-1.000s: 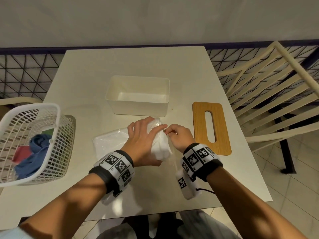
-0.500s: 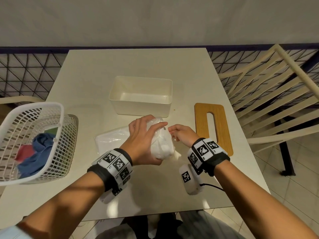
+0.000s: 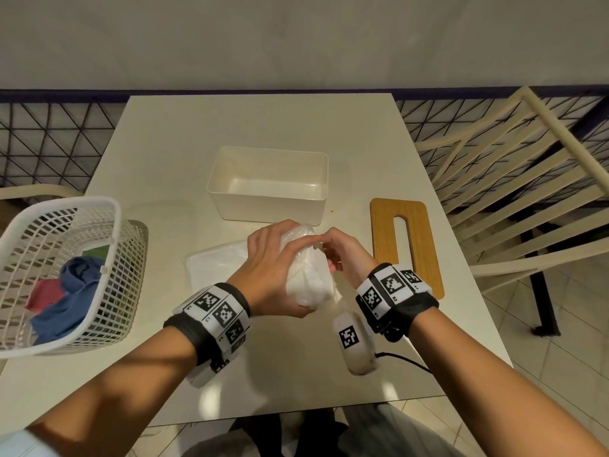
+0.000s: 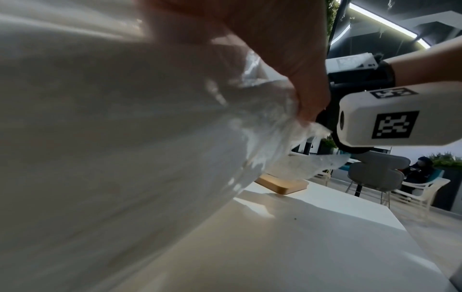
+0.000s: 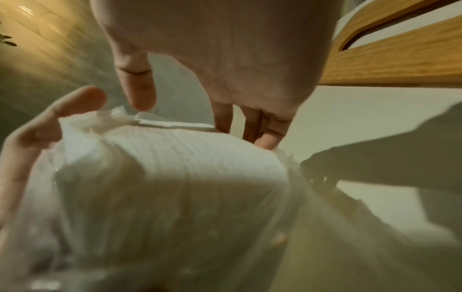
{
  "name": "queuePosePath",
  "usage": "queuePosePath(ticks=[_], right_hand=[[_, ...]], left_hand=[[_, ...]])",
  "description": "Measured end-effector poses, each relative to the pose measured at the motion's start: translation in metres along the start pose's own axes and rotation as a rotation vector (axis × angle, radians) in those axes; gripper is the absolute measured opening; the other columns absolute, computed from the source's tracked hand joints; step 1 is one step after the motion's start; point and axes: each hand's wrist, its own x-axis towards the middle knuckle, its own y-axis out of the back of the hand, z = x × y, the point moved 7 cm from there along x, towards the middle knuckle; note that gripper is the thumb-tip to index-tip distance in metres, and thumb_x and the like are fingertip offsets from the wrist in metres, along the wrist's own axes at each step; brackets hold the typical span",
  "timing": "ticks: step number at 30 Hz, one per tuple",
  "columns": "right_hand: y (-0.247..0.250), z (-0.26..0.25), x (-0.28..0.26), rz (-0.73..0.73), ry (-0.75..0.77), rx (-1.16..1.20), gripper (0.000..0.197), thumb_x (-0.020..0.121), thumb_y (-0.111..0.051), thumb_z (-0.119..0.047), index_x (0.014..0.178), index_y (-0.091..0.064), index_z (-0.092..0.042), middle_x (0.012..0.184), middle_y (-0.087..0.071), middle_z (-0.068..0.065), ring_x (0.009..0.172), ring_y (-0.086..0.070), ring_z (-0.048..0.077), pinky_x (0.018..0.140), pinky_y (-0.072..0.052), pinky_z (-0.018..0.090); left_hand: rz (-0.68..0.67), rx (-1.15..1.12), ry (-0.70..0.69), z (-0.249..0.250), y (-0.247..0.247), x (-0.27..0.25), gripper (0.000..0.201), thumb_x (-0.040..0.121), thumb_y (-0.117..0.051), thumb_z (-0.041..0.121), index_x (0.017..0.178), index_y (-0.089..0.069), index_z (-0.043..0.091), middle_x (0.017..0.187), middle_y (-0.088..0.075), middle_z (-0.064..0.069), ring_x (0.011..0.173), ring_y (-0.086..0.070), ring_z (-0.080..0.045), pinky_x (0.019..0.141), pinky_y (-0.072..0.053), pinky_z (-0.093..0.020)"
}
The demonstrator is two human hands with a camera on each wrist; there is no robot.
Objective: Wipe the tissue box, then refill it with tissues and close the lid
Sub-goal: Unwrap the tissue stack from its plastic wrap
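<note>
The white tissue box [image 3: 268, 206] stands open and empty mid-table. Its wooden lid [image 3: 384, 245] with a slot lies flat to the right. In front of the box my left hand [image 3: 276, 258] grips a tissue pack [image 3: 309, 278] in clear plastic, tilted up off the table. My right hand [image 3: 333, 250] pinches the wrapper at the pack's far end. In the right wrist view its thumb [image 5: 140, 87] and fingers [image 5: 260, 130] close on the pack [image 5: 162, 177] at a loose flap. The pack [image 4: 125, 138] fills the left wrist view.
A second flat plastic-wrapped pack [image 3: 214, 265] lies on the table [image 3: 263, 127] just left of my hands. A white mesh basket [image 3: 108, 291] with blue and red cloths sits at the left edge. Slatted chairs [image 3: 527, 179] stand to the right.
The pack has been lifted a little and tipped further on end in my left hand. My right hand has moved in closer at its far end.
</note>
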Motion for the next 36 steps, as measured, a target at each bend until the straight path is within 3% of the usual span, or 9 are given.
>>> queuePosePath(ticks=[5,9,14,18,20,23,26,32,36], right_hand=[[0.004,0.005,0.003,0.028,0.004,-0.067,0.027,0.049,-0.052,-0.044,0.06,-0.053,-0.019,0.069,-0.051,0.002,0.07,-0.046,0.017,0.074,-0.035,0.029],[0.008,0.011,0.007,0.056,0.018,-0.03,0.021,0.057,-0.05,-0.039,0.06,-0.046,-0.019,0.061,-0.043,0.001,0.058,-0.04,0.015,0.064,-0.032,0.026],[0.011,0.027,0.014,0.042,0.003,0.203,0.017,0.064,-0.049,-0.031,0.061,-0.04,-0.017,0.046,-0.028,-0.008,0.048,-0.018,0.011,0.051,-0.013,0.028],[0.011,0.036,0.019,0.055,-0.001,0.226,0.021,0.068,-0.055,-0.034,0.061,-0.042,-0.018,0.052,-0.03,-0.005,0.05,-0.022,0.01,0.051,-0.017,0.026],[0.011,0.039,0.02,0.031,-0.005,0.27,0.019,0.078,-0.056,-0.033,0.07,-0.052,-0.017,0.048,-0.043,-0.008,0.044,-0.035,0.007,0.049,-0.027,0.018],[0.012,0.048,0.023,-0.019,-0.035,0.294,0.043,0.081,-0.06,-0.044,0.109,-0.06,-0.012,0.08,-0.069,-0.006,0.071,-0.062,0.005,0.074,-0.045,0.019],[0.006,0.06,0.021,-0.085,-0.099,0.157,0.086,0.063,-0.068,-0.062,0.131,-0.047,-0.014,0.122,-0.06,0.0,0.109,-0.055,0.011,0.105,-0.033,0.029],[0.01,0.067,0.02,-0.059,-0.155,0.127,0.062,0.085,-0.063,-0.024,0.135,-0.03,-0.01,0.116,-0.054,0.002,0.093,-0.055,0.009,0.071,-0.044,0.019],[0.01,0.066,0.024,0.01,-0.168,0.161,0.077,0.072,-0.073,-0.036,0.135,-0.035,-0.011,0.123,-0.055,0.006,0.103,-0.055,0.018,0.08,-0.045,0.026]], left_hand=[[-0.078,0.132,-0.072,0.001,-0.011,0.001,0.105,0.048,-0.073,0.061,0.136,-0.02,0.035,0.14,-0.021,-0.01,0.127,-0.013,-0.02,0.104,-0.007,-0.039],[-0.125,0.192,0.005,-0.008,-0.004,0.0,0.117,0.047,-0.066,0.076,0.138,-0.001,0.041,0.147,0.003,0.003,0.135,0.004,-0.016,0.107,0.008,-0.04],[-0.007,0.172,0.419,-0.061,0.028,-0.026,0.13,0.037,-0.038,0.09,0.147,-0.005,0.029,0.154,0.008,-0.006,0.143,0.006,-0.026,0.111,0.008,-0.046],[0.061,0.07,0.649,-0.091,0.041,-0.052,0.119,0.05,-0.066,0.076,0.145,-0.018,0.023,0.155,-0.005,-0.008,0.143,-0.008,-0.026,0.115,-0.004,-0.05],[0.076,-0.223,0.799,-0.107,0.034,-0.065,0.107,0.059,-0.074,0.056,0.145,-0.021,0.02,0.154,-0.013,-0.009,0.14,-0.022,-0.027,0.115,-0.019,-0.045],[-0.017,-0.56,1.012,-0.126,0.003,-0.081,0.103,0.06,-0.063,0.068,0.143,-0.027,0.019,0.147,-0.038,-0.011,0.129,-0.042,-0.031,0.109,-0.033,-0.046],[0.019,-0.58,1.06,-0.132,-0.008,-0.081,0.087,0.076,-0.049,0.067,0.143,-0.03,0.016,0.147,-0.038,-0.01,0.132,-0.038,-0.031,0.111,-0.029,-0.042],[0.061,-0.504,1.085,-0.142,-0.006,-0.071,0.06,0.094,-0.036,0.048,0.143,-0.032,0.013,0.148,-0.036,-0.014,0.136,-0.033,-0.031,0.112,-0.022,-0.036],[0.086,-0.487,1.089,-0.149,-0.007,-0.069,0.053,0.096,-0.03,0.045,0.137,-0.04,0.012,0.142,-0.043,-0.017,0.131,-0.038,-0.034,0.109,-0.026,-0.038]])
